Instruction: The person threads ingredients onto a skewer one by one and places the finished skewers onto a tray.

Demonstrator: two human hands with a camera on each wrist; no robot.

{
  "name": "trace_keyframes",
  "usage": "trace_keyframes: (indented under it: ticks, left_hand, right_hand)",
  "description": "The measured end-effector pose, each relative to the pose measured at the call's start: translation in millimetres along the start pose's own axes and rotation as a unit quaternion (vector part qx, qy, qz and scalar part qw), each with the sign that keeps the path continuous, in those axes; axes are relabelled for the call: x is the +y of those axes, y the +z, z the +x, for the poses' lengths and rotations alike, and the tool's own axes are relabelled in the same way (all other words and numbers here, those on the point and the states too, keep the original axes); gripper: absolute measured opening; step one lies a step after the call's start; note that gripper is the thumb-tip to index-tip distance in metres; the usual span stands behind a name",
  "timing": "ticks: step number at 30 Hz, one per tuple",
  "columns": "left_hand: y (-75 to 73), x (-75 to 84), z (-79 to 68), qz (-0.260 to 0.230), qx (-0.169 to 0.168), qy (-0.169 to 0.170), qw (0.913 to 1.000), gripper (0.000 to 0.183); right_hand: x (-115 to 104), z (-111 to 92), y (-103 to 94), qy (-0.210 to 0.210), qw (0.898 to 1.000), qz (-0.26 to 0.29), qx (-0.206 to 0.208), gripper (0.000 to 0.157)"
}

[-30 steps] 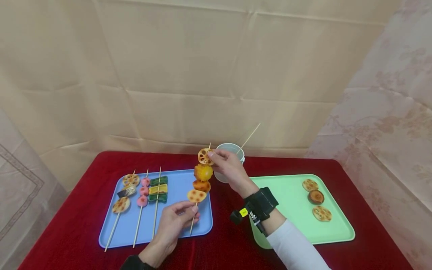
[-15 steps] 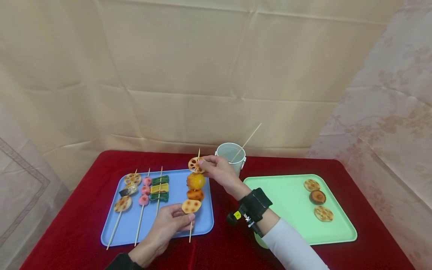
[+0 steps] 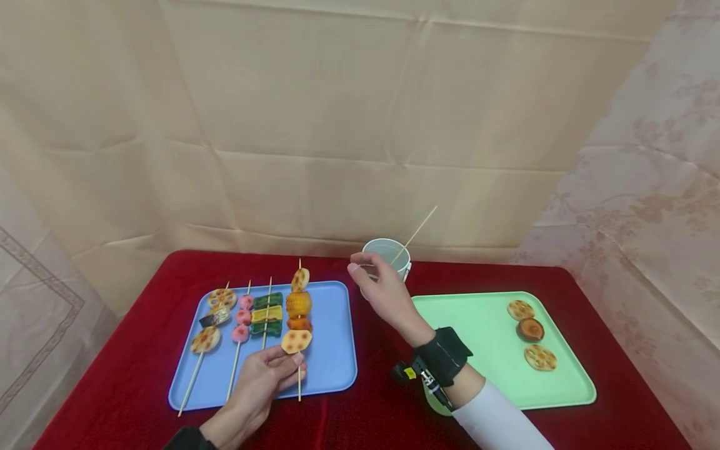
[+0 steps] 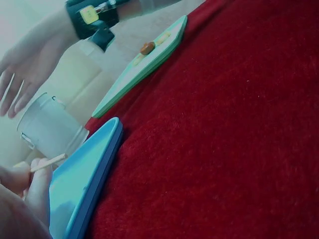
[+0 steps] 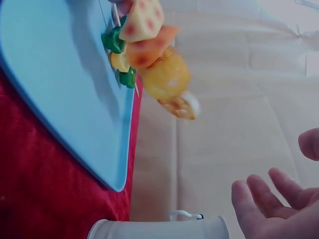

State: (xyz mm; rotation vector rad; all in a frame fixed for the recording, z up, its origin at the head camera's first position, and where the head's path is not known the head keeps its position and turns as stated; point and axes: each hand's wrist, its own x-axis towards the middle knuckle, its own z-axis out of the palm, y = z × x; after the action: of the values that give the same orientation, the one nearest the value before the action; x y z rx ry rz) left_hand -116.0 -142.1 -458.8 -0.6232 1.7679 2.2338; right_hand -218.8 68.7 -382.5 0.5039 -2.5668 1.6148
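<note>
My left hand (image 3: 261, 378) pinches the bare stick of a toy food skewer (image 3: 299, 304), raised over the blue tray (image 3: 332, 344). From the tip down, the skewer carries a lotus root slice, a yellow corn piece, an orange-brown piece and a pale slice with brown spots. In the left wrist view only the stick's lower end (image 4: 49, 163) shows between the fingers. My right hand (image 3: 388, 297) hovers in front of the white bucket (image 3: 400, 249), apart from the skewer and holding nothing. Its fingers (image 5: 261, 194) are spread loosely in the right wrist view.
Several finished skewers lie on the blue tray's left: one with lotus slices (image 3: 205, 340), one with pink balls (image 3: 240, 333), one green and yellow (image 3: 267, 314). A bare stick (image 3: 422, 225) leans in the bucket. Two lotus slices and a mushroom (image 3: 530, 329) lie on the green tray (image 3: 472, 356).
The right hand has let go of the lotus slice at the skewer's top and drawn back to the right. The left hand has carried the skewer left and lower over the blue tray.
</note>
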Motion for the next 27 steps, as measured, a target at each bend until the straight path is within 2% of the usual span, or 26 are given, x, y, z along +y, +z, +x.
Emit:
trace_keyframes:
  ticks: [9, 14, 18, 23, 27]
  left_hand:
    - [-3.2, 3.9, 3.1, -0.012, 0.014, -0.011, 0.9998, 0.046]
    - [-3.5, 4.9, 4.3, -0.002, 0.012, -0.019, 0.9997, 0.043]
    - [-3.3, 5.7, 3.7, 0.007, 0.000, -0.024, 0.9997, 0.047]
    - [-2.7, 7.4, 2.8, 0.071, -0.013, -0.029, 0.9969, 0.057]
    - [-3.3, 14.0, -1.6, 0.146, -0.024, -0.029, 0.9886, 0.074]
  right_hand:
    - [6.7, -18.9, -21.9, -0.031, 0.998, 0.031, 0.034, 0.032]
    - [8.8, -23.8, -28.7, -0.021, 0.999, 0.034, 0.037, 0.029]
    - [10.3, -25.9, -31.9, -0.019, 0.999, 0.031, 0.029, 0.032]
    - [12.4, -27.2, -35.2, -0.011, 0.999, 0.024, 0.019, 0.034]
    - [13.4, -27.6, -37.5, -0.010, 1.000, 0.019, 0.014, 0.034]
